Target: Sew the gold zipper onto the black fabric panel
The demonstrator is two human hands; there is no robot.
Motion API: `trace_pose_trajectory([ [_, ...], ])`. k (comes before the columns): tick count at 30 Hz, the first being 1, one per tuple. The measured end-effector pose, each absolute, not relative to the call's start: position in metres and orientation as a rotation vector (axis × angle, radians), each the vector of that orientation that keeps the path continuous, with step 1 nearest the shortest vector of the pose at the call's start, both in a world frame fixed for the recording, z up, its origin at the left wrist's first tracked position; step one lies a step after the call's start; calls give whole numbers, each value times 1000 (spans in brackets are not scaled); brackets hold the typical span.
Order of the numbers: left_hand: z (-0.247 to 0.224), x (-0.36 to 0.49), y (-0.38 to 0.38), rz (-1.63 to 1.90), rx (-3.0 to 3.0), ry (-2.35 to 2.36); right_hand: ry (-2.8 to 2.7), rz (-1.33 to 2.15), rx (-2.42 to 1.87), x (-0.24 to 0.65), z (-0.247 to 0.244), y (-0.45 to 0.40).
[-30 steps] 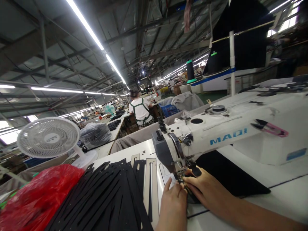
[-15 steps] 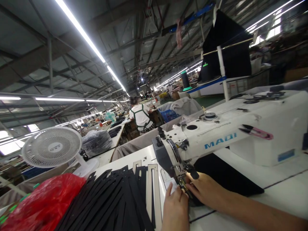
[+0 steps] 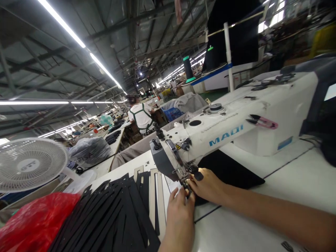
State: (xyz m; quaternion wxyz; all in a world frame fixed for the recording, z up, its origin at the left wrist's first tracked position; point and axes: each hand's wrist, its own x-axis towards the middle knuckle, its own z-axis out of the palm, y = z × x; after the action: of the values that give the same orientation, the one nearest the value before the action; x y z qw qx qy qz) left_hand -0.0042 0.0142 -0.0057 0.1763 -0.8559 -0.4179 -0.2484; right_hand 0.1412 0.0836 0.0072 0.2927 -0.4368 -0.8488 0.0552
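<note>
1. The factory hall runs far back under strip lights, with rows of sewing tables; a co-worker (image 3: 140, 117) in an apron sits well away, back turned.
2. The white table (image 3: 252, 227) fills the near view, and its top runs on past the right forearm to the frame's edge.
3. The sewing machine (image 3: 223, 136) (MAQI on its arm) stands on it, with pink-handled snips (image 3: 262, 122) lying on the arm.
4. Left of the machine are a red bag (image 3: 34, 224), a fan (image 3: 28, 164), and a pile of black strips (image 3: 105, 213) whose edge lies just beside the left hand. Pale templates (image 3: 153, 196) sit between pile and machine.
5. A black sheet (image 3: 228, 171) lies under the machine's arm, its far edge on the tabletop, and runs beneath both hands to the presser foot (image 3: 187, 182).
6. The right hand (image 3: 207, 185) rests almost flat on the sheet, beside the foot. The left hand (image 3: 180, 220) curls up close, its fingertips at the sheet's near edge (pinching or only touching, I cannot tell).
</note>
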Motion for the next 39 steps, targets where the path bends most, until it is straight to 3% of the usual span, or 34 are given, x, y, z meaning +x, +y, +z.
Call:
trace_pose_trajectory([
  [7, -1, -3, 9, -706, -2433, -1287, -2133, 227, -1447, 143, 19, 93],
  [14, -1, -1, 0, -810, -2420, -1338, -2316, 170, -631, 180, 2, 34],
  [31, 4, -1, 11, -950, -2378, -1501, -2350, 215, -632, 177, 7, 56],
  [33, 6, 1, 7, -909, -2222, -1703, -2292, 86, -785, 191, 5, 67],
  [36, 9, 2, 1, -897, -2151, -1826, -2125, -205, -1361, 222, 4, 91],
  [39, 10, 2, -1, -1023, -2295, -1685, -2062, -73, -1914, 249, 9, 110],
])
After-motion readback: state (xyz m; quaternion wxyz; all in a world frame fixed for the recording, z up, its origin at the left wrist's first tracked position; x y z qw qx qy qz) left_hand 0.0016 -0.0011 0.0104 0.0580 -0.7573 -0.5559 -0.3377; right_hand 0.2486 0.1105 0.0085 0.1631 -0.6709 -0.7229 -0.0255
